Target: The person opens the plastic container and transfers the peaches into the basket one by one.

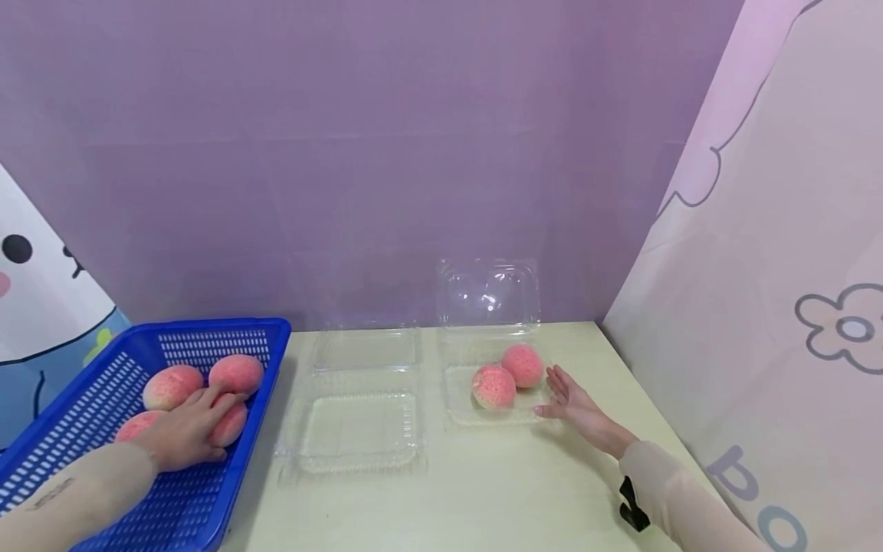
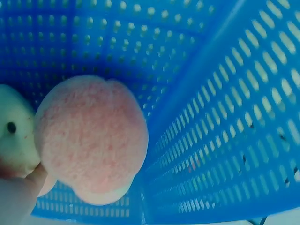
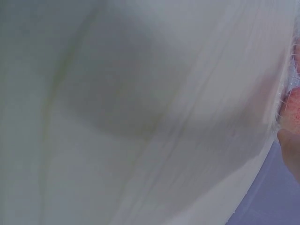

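Note:
In the blue basket (image 1: 276,360), my left hand (image 1: 182,429) reaches over several pink peaches. Its fingers and thumb lie on either side of one peach (image 1: 231,425) near the basket's right wall. The left wrist view shows the thumb (image 2: 35,180) by a large peach (image 2: 93,136); the other fingers are hidden there. My right hand (image 1: 576,410), fingers extended and holding nothing, is at the right edge of a clear plastic box (image 1: 458,402) with its lid raised. Two peaches (image 1: 494,386) sit in that box. A peach (image 3: 291,110) also shows beside the right thumb (image 3: 290,150).
A second clear box (image 1: 359,433), lid folded back, stands between the basket and the box with the peaches. A purple backdrop (image 1: 345,153) rises behind the pale table (image 1: 483,491). Printed cloth (image 1: 759,253) borders the right side.

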`<state>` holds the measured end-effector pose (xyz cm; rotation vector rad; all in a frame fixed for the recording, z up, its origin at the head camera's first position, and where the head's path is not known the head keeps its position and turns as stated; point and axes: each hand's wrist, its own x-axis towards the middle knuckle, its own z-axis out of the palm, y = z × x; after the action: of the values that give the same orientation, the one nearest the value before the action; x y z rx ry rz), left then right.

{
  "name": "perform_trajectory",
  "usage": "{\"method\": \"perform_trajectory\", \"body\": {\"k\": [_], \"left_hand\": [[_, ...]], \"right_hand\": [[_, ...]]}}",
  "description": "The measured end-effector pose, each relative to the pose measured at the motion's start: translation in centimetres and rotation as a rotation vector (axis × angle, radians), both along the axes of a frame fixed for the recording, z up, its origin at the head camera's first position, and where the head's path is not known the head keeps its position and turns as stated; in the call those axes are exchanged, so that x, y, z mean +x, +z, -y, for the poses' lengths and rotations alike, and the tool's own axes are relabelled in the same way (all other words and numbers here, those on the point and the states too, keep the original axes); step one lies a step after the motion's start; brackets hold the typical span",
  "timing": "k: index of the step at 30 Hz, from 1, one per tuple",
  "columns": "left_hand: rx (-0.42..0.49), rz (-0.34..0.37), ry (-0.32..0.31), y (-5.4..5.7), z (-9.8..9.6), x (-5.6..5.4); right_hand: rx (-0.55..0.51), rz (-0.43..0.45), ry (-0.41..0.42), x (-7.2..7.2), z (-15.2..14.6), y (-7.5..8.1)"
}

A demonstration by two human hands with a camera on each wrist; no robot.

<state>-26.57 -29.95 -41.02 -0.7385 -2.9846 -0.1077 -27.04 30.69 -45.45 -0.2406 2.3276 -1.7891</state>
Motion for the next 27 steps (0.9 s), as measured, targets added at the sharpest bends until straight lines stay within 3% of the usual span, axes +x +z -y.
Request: {"method": "perform_trajectory", "body": {"k": [4,11,14,19,21,24,27], "left_hand": [[0.005,0.027,-0.005,0.6,-0.2,0.2],[0.034,0.169,0.091,3.1,-0.9,1.2],[0.036,0.139,0.105,4.4,-1.3,1.5],[0.021,-0.052,0.038,6.7,-3.0,1.5],[0.01,-0.077,0.05,7.7,-4.0,1.5],[0.025,-0.04,0.072,8.8,-5.5,1.5],[0.04,-0.061,0.015,9.3,-7.1,1.5]], "right_hand": [[-0.003,-0.019,0.004,0.2,-0.1,0.1],[0.004,-0.016,0.005,0.3,0.0,-0.1],[0.0,-0.014,-0.001,0.2,0.0,-0.2],[0.004,-0.008,-0.016,0.2,0.1,-0.2],[0.006,-0.009,-0.014,0.2,0.1,-0.2],[0.002,-0.012,-0.014,0.2,0.1,-0.2],[0.0,-0.013,-0.015,0.3,0.1,-0.2]]}}
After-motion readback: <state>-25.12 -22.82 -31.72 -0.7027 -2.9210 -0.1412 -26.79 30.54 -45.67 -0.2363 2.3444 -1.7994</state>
